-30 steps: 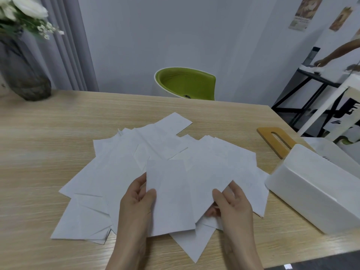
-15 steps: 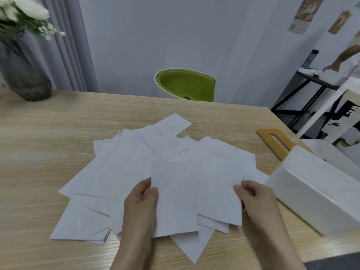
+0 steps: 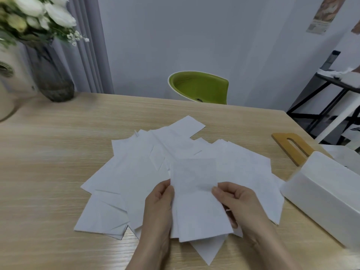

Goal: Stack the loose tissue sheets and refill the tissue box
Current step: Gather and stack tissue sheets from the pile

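Now, left hand (image 3: 158, 209): fingers pinch the sheet's left edge.
Right hand (image 3: 236, 201): fingers pinch its right edge.
Sheet (image 3: 196, 199): held over the loose pile (image 3: 136, 172) on the desk (image 3: 48, 152).
Box (image 3: 327, 193): right, beside the pile.

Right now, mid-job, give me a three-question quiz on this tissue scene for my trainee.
1. True or false: both hands grip the same small stack of tissue sheets.
2. Which side of the loose sheets is the white tissue box on: A left, B right?
3. Fill in: the wooden lid lies on the ____, off the box.

Key: 1 true: left hand, right hand. 2 B. 3 table.
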Motion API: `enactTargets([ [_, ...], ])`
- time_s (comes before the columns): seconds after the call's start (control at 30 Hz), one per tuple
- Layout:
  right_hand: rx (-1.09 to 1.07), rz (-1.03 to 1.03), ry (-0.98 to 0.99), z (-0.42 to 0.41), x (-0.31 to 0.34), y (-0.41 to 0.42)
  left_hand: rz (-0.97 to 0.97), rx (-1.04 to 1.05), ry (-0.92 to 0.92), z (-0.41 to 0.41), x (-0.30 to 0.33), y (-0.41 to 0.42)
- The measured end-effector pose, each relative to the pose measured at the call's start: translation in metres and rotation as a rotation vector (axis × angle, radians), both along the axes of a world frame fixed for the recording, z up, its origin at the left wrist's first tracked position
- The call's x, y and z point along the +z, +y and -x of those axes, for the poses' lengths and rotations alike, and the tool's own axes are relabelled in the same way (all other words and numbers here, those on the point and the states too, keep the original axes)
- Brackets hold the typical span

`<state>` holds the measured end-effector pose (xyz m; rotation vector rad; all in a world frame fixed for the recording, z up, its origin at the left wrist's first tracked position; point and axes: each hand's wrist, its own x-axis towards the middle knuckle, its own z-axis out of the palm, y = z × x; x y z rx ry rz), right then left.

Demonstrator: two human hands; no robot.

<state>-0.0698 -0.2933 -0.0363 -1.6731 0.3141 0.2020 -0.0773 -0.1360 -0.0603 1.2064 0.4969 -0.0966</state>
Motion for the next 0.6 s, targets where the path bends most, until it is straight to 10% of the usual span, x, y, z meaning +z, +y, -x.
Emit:
enactTargets([
  [0.6, -0.037, -0.034, 0.031, -0.001, -0.006, 0.012, 0.038, 0.024, -0.034, 0.000, 0.001, -0.002],
])
